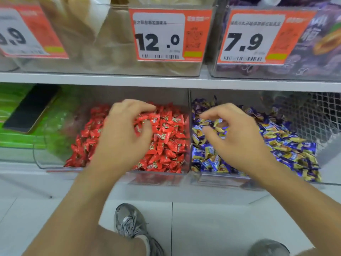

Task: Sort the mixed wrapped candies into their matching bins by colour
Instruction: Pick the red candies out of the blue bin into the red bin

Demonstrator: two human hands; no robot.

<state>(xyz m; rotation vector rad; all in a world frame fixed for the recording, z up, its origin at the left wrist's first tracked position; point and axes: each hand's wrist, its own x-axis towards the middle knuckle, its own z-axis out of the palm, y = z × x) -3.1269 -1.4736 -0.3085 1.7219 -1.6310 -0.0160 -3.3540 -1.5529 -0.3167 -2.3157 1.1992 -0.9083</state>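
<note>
A clear bin (pixel 114 174) holds a heap of red wrapped candies (pixel 166 137). Beside it on the right, a second clear bin (pixel 217 180) holds blue-and-yellow wrapped candies (pixel 287 145). My left hand (pixel 125 130) is in the red heap, its fingers and thumb curled around a clump of red candies. My right hand (pixel 232 130) hovers over the left part of the blue-and-yellow heap. Its fingers are loosely curled, the thumb and forefinger are apart, and I see nothing held between them.
A black phone (pixel 31 108) lies on green packs (pixel 11 137) at the left. A white shelf edge (pixel 166 81) runs above the bins, with price tags (pixel 166 34) and more clear boxes. Wire mesh (pixel 317 115) stands at the right. My shoes (pixel 129 220) are on the tiled floor.
</note>
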